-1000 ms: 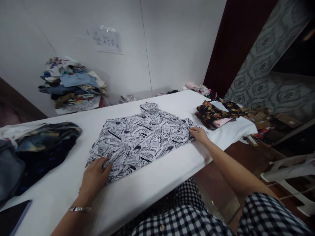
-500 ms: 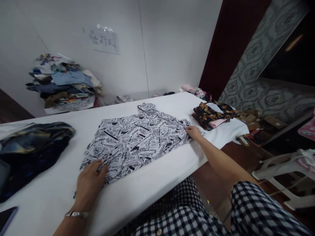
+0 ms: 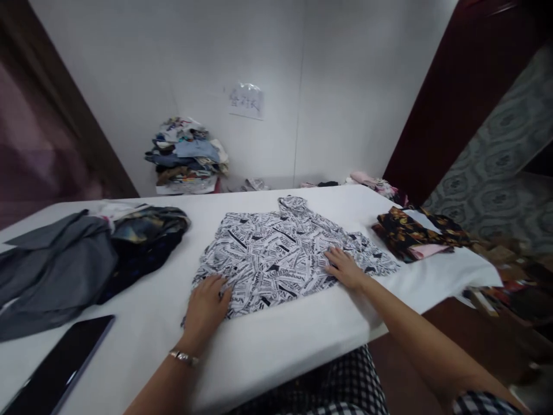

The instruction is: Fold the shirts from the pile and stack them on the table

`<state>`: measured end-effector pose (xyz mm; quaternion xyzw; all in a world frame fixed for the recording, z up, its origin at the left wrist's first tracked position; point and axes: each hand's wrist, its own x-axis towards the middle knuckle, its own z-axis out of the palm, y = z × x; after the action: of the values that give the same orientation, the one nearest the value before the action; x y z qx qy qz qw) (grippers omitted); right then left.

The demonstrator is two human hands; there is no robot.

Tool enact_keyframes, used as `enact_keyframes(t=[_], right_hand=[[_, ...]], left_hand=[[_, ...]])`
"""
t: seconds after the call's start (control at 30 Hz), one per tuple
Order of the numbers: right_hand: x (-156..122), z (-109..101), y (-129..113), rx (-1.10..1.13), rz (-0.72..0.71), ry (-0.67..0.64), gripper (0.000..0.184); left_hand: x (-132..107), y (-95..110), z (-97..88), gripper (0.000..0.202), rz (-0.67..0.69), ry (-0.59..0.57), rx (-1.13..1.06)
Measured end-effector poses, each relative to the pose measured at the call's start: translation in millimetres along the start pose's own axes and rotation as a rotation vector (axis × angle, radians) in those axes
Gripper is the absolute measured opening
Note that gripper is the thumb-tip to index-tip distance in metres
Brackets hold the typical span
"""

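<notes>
A white shirt (image 3: 272, 248) with black newspaper print lies spread on a white-covered table (image 3: 276, 340), its collar pointing towards the wall. My left hand (image 3: 205, 305) rests on the shirt's near left corner, fingers laid over the cloth. On the right part of the shirt, my right hand (image 3: 344, 268) lies flat with its fingers a little apart, just inward of a sleeve (image 3: 375, 256) that stretches out to the right. Neither hand grips the fabric.
Grey and dark garments (image 3: 78, 253) lie loosely on the left, behind a phone (image 3: 64, 363). Folded black-and-gold floral clothes (image 3: 415, 230) sit at the right end. Against the wall stands a clothes pile (image 3: 188, 155), beside a handwritten paper sign (image 3: 246, 102).
My right hand has let go of the shirt's right edge and moved inward onto the body, fingers now flat. My left hand stays at the near left corner. The camera view has turned left.
</notes>
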<state>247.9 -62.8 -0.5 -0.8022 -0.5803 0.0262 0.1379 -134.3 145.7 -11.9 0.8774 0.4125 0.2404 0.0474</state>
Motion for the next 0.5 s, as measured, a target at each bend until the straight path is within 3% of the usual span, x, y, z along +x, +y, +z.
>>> enact_keyframes(t=[0.07,0.17,0.3,0.4,0.5], right_hand=[[-3,13,1,-0.06,0.027,-0.063,0.061],[-7,27,8,-0.114,0.034,-0.032,0.062],[-7,37,19,-0.136,0.024,-0.012,0.063],[-7,41,24,-0.15,0.018,-0.016,0.064],[-7,42,25,-0.161,0.03,-0.032,0.064]], left_hand=[[-1,1,-8.0,0.039,-0.047,-0.006,-0.054],[7,-4,-25.5,0.039,-0.15,-0.01,-0.131],[42,-26,-42.2,0.043,-0.325,0.004,-0.102],[76,-41,-40.2,0.048,-0.445,-0.099,-0.067],[106,-44,-28.2,0.052,-0.431,-0.194,-0.107]])
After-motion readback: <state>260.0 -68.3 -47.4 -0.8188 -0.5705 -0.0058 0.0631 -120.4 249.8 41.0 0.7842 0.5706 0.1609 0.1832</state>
